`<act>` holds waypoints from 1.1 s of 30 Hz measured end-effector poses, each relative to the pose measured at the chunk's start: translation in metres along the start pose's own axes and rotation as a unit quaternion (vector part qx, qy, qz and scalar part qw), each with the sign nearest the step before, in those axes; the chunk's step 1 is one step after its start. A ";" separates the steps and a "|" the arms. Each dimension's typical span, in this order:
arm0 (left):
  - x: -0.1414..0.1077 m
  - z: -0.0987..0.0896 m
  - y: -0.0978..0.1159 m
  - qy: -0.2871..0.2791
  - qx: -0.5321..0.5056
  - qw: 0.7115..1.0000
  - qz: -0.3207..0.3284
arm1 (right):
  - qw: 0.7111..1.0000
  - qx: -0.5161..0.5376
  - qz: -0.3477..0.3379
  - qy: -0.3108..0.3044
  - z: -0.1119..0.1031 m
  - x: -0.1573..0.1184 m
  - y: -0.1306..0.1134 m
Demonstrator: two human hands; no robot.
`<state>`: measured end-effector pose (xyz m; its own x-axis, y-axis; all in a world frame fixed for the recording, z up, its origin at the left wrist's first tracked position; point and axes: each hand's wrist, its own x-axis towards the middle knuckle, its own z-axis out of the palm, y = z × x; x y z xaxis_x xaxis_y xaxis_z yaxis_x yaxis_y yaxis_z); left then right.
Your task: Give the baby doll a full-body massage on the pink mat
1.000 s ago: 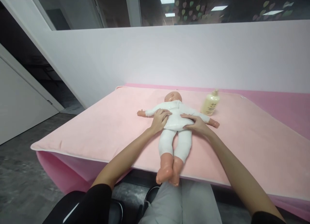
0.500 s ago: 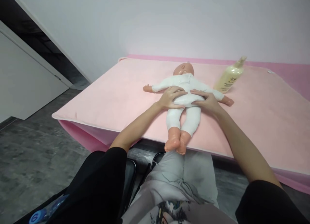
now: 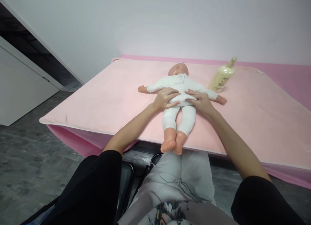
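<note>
A baby doll in a white outfit lies stretched out with its arms spread, its head toward the wall and its bare feet at the table's near edge. My left hand wraps the left side of its waist, fingers and thumb pressing the white cloth. On the opposite side my right hand holds the waist the same way. Between the two hands the cloth bulges a little. Beyond my right hand, near the doll's arm, stands a pale yellow pump bottle with dark print.
A light pink blanket covers the table, with darker pink cloth hanging below its edge. Behind rises a white wall. A black chair is beside my legs, and a white panel stands at the left.
The view has shifted slightly, so everything on the table sits a bit further left. Both hands keep about the same place on the doll's waist.
</note>
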<state>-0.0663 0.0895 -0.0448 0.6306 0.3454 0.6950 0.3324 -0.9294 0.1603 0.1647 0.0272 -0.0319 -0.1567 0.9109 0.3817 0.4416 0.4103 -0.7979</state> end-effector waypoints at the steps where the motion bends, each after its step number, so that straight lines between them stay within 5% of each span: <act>1: 0.000 0.000 0.001 -0.003 -0.007 1.000 -0.004 | 1.000 0.000 0.008 -0.005 -0.001 0.000 -0.003; 7: 0.001 0.000 0.007 0.042 -0.085 0.993 -0.067 | 0.999 0.008 0.030 -0.031 -0.007 -0.001 -0.015; 13: 0.006 -0.007 0.007 -0.042 -0.030 0.999 -0.005 | 0.997 0.016 0.067 -0.032 -0.009 -0.003 -0.021; 18: 0.007 -0.003 0.012 -0.038 0.030 0.999 0.003 | 0.998 0.022 0.048 -0.029 -0.008 -0.002 -0.016; 24: 0.008 -0.003 0.016 -0.053 0.022 0.998 0.025 | 0.991 0.058 0.050 0.106 -0.003 0.005 0.005; 26: 0.009 -0.005 0.017 -0.055 0.009 0.998 0.024 | 0.993 0.029 0.050 0.104 -0.003 0.005 0.010; 33: 0.011 -0.002 0.028 0.030 -0.126 0.989 -0.074 | 0.997 0.015 0.061 0.040 -0.007 0.004 0.012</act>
<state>-0.0517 0.0669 -0.0314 0.5434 0.4794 0.6891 0.2276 -0.8743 0.4287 0.1758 0.0357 -0.0363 -0.0311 0.9483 0.3160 0.4253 0.2986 -0.8543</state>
